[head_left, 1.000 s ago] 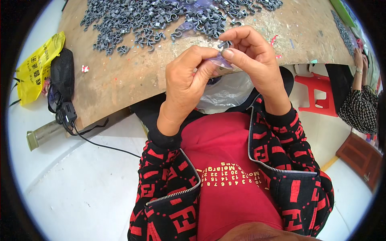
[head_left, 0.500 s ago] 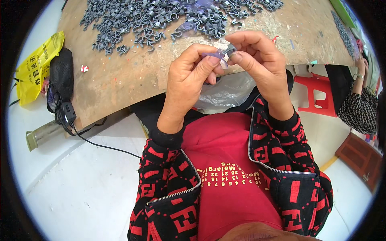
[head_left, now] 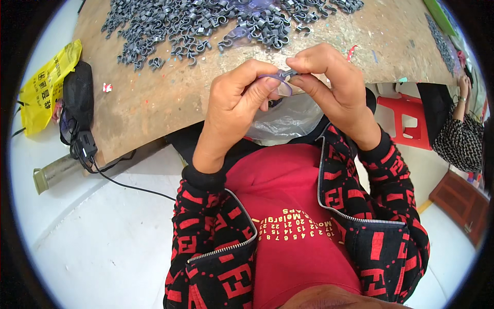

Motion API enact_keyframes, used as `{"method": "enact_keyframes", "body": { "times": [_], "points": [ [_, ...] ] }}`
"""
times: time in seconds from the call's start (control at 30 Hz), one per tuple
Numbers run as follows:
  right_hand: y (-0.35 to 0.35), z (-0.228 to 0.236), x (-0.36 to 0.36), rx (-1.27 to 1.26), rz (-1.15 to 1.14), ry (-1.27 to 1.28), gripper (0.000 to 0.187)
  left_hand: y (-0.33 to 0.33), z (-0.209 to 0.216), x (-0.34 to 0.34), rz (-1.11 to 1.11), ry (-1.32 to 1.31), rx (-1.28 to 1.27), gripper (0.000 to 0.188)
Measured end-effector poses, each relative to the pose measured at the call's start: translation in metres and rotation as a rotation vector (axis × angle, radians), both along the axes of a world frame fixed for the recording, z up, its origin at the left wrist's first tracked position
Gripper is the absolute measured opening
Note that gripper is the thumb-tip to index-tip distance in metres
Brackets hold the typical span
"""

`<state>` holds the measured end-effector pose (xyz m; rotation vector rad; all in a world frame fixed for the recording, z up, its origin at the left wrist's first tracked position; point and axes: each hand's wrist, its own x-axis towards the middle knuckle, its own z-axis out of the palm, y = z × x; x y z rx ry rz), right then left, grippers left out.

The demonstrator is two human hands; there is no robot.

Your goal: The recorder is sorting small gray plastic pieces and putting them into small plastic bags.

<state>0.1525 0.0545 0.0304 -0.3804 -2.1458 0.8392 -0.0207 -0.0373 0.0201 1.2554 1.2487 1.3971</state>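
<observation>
Seeing left fingers (head_left: 265, 85) pinch the purple piece (head_left: 285, 89), right fingers (head_left: 303, 61) narrow at the clip (head_left: 290, 73), grip unclear, I judge both light, springy, best edge-held.

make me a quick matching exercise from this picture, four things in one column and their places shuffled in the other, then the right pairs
Things
1. purple see-through piece
2. heap of grey clips
3. yellow bag
4. red stool

Places
A. beside the black mesh pouch
B. on the tabletop
C. right of both of the wearer's hands
D. between the left hand's thumb and forefinger

Pairs: 1-D, 2-B, 3-A, 4-C
</observation>
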Motion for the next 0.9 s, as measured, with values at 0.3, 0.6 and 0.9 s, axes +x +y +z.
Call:
{"method": "enact_keyframes", "body": {
  "times": [0.3, 0.6, 0.9],
  "points": [
    [0.021, 0.008, 0.0, 0.593, 0.203, -0.037, 0.022, 0.02, 0.004, -0.027, -0.401, -0.117, -0.333, 0.013],
    [0.019, 0.002, 0.007, -0.218, 0.099, -0.109, 0.028, 0.023, 0.006, -0.027, -0.227, 0.28, 0.001, 0.009],
    [0.023, 0.002, 0.009, -0.44, 0.225, -0.26, 0.027, 0.019, 0.011, -0.024, -0.169, 0.276, -0.007, 0.009]
  ]
}}
